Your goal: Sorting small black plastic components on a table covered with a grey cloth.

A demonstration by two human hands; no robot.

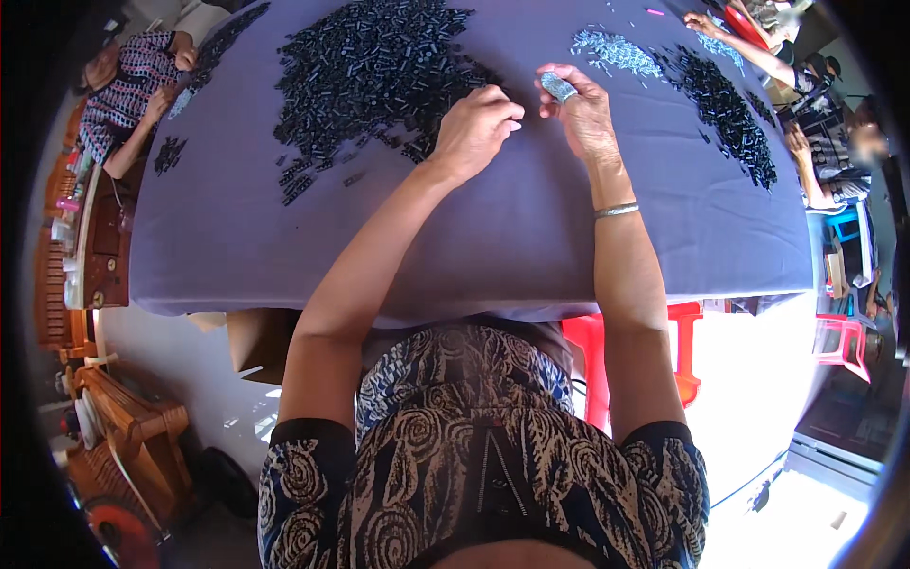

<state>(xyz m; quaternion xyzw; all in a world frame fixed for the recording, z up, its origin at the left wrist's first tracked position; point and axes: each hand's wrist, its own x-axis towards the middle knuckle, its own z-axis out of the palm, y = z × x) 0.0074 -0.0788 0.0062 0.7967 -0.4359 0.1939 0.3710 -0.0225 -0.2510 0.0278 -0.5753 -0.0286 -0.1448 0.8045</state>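
Note:
Over the table's purple-grey cloth, my two hands work close together with a small gap between them. My left hand is closed, fingertips pressed together beside the big heap of small black tube-like pieces. What it pinches, if anything, cannot be made out. My right hand, with a bracelet at the wrist, is closed around a small silvery, speckled, rounded thing. Beyond it lies a pile of small pale-blue pieces.
Another heap of black pieces lies to the right, a small cluster to the left. People sit along both sides, one person's hand reaching toward pale pieces. A red stool stands below the table edge, a cardboard box underneath.

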